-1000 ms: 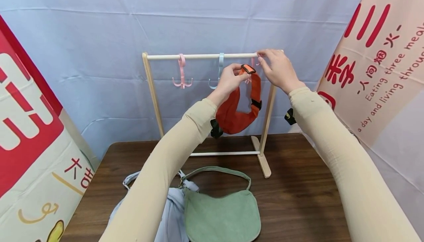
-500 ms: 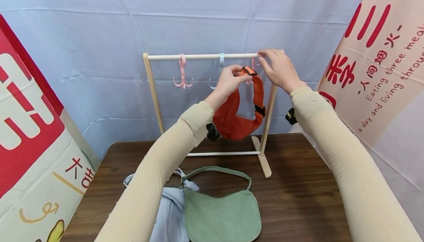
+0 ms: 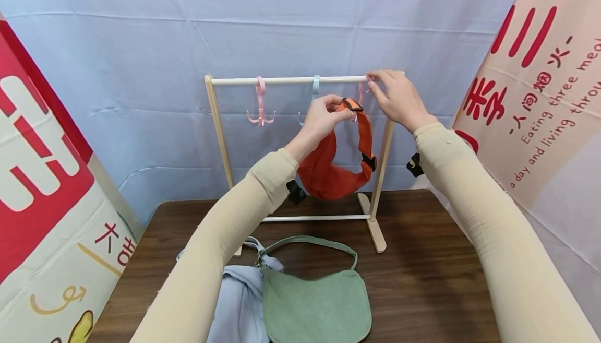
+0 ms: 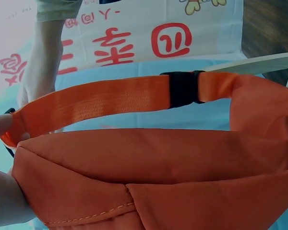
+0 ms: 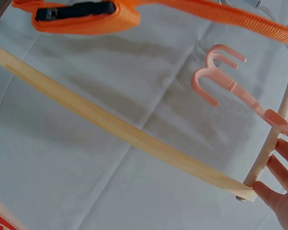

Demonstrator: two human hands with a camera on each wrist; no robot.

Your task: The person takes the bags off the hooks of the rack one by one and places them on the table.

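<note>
My left hand (image 3: 324, 119) pinches the strap of an orange waist bag (image 3: 328, 176) close to its black slider (image 3: 352, 105). The bag hangs in a loop in front of the rack, its black buckle (image 4: 184, 89) fastened on the strap. At the right end of the white rail (image 3: 291, 80), my right hand (image 3: 396, 97) holds the top of a pink hook (image 3: 361, 92) between fingertips and thumb. In the right wrist view its other fingers (image 5: 281, 175) lie along the rail. The pink hook's prongs (image 5: 209, 81) show bare there, below the orange strap (image 5: 230, 17).
Another pink hook (image 3: 260, 103) and a light blue hook (image 3: 316, 86) hang from the rail. The wooden rack stands on a dark table (image 3: 422, 280). A green shoulder bag (image 3: 316, 301) and a light blue bag (image 3: 239, 296) lie at the front. Printed cloths hang at both sides.
My left hand has lowered slightly and drifted a little left, carrying the orange waist bag with it. The right hand stays at the pink hook on the rail.
</note>
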